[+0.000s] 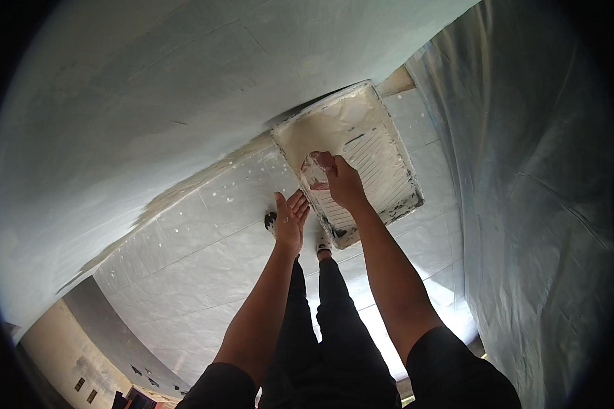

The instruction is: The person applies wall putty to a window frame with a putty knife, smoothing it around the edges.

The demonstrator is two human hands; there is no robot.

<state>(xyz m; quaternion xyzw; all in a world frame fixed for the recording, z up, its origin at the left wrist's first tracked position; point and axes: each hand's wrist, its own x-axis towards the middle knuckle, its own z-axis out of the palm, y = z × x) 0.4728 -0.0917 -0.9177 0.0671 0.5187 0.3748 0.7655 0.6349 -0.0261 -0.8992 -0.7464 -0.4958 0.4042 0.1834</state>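
My right hand (344, 183) is closed on a reddish, paint-smeared object (316, 170) with a rounded outline, held over the paint tray. Its exact kind I cannot make out. The paint tray (411, 178) is rectangular, with cream-white paint in its far part and a ribbed slope nearer to me. Dried paint and dark smears cover its rim. Just left of the tray's near side, my left hand (290, 221) is open with its fingers stretched out and nothing in it. A pale smear marks its palm.
A pale grey-blue wall (157, 88) rises along the left and far side, close to the tray. Clear plastic sheeting (532, 177) hangs on the right. Paint spots dot the grey floor (184, 266). My feet in spotted footwear (323, 244) stand beside the tray.
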